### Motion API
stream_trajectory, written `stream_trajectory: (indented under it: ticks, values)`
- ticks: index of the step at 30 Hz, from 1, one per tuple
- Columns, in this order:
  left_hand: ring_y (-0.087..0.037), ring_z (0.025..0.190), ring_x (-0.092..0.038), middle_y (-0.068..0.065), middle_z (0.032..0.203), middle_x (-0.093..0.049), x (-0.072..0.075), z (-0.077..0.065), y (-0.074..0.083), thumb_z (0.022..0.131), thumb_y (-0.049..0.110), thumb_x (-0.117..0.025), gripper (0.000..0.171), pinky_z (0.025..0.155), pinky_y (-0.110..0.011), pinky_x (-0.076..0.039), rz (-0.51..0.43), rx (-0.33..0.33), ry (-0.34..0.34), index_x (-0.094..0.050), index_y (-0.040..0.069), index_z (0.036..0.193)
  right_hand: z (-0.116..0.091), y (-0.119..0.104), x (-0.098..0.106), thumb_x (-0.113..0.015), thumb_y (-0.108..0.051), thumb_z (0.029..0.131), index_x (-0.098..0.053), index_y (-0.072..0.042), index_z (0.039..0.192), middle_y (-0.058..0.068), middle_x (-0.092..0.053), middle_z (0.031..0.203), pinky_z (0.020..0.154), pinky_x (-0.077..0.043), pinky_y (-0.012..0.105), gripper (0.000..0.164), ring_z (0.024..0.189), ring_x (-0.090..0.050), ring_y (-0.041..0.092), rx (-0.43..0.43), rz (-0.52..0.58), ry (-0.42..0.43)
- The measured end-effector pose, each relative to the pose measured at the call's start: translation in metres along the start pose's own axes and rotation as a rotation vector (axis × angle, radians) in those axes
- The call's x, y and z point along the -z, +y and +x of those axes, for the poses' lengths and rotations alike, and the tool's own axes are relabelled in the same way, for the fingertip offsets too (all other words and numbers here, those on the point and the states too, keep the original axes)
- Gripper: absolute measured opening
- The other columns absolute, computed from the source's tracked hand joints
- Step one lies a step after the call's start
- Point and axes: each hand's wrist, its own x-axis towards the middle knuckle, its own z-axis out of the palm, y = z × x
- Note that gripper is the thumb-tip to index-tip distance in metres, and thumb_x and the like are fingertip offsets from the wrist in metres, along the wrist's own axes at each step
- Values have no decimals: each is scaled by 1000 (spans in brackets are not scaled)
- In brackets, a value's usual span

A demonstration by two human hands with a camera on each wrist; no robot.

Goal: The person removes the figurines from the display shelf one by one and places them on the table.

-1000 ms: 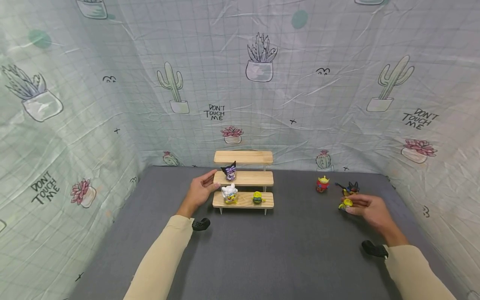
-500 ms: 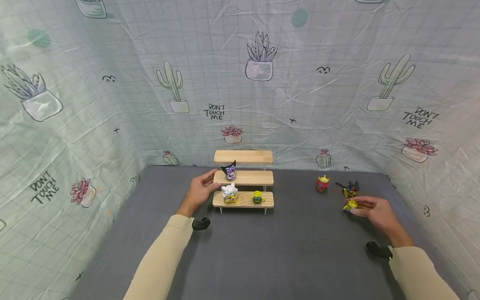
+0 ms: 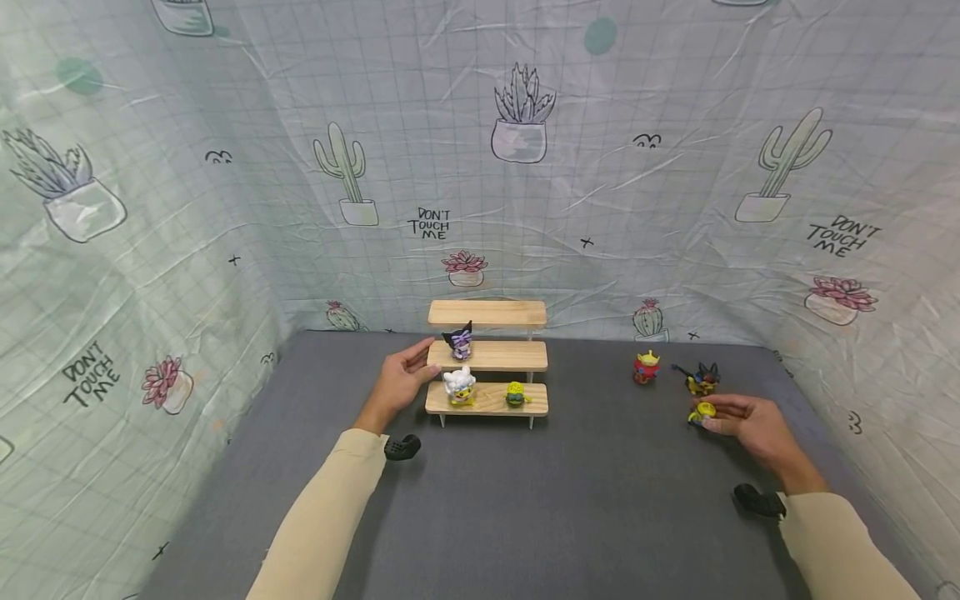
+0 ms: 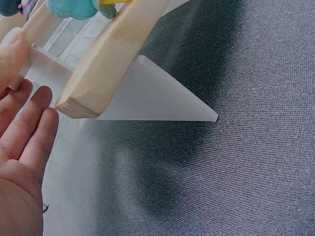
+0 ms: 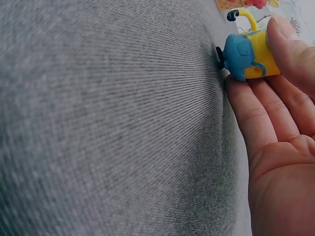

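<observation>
At the left end of the three-tier wooden display shelf, my left hand grips the middle tier between thumb and fingers; the tier's end shows between them in the left wrist view. My right hand pinches a Minion figurine in blue overalls, low at the table's right side. In the right wrist view its black feet are close to the grey cloth. A white-topped figurine and a green-and-yellow figurine stand on the lowest tier. A black-hooded purple figurine sits on the middle tier.
Right of the shelf stands a red figurine with a yellow-green head. A black-eared yellow figurine stands just behind my right hand. Patterned cloth walls enclose the grey table at the back and sides.
My right hand has shifted slightly right and nearer with the Minion figurine, uncovering more of the black-eared figurine, then stayed nearly still. My left hand and the shelf have not moved.
</observation>
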Motion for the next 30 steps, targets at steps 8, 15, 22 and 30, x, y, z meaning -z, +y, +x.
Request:
stream_trajectory:
  ticks: [8,15,22,30]
  values:
    - [-32,149,-48,-17,161,-48,2,-1,-1,100,13,-72,60,121,-46,-47,1,0,1,-50,12,156,-1,0,-2,-81,-22,93,-63,9,137,-22,-76,109,76,-56,7,57,96,-62,-21,34,17,0]
    - [-32,150,-47,-17,161,-48,0,0,-2,100,13,-72,60,122,-45,-45,-9,-3,3,-50,10,156,-3,0,-3,-82,-27,93,-60,9,140,-30,-71,108,76,-56,7,64,95,-59,-23,11,20,-1]
    - [-32,149,-48,-17,160,-49,0,1,0,100,13,-72,60,121,-46,-46,4,-4,4,-50,10,156,-2,0,-3,-83,-25,92,-60,10,139,-30,-71,108,77,-56,7,63,97,-59,-23,19,48,-5]
    - [-33,149,-48,-18,160,-48,0,1,0,100,11,-71,61,120,-47,-46,9,-8,0,-49,8,156,-2,1,-2,-83,-25,91,-60,9,139,-29,-72,109,77,-56,7,63,98,-58,-23,25,44,-6]
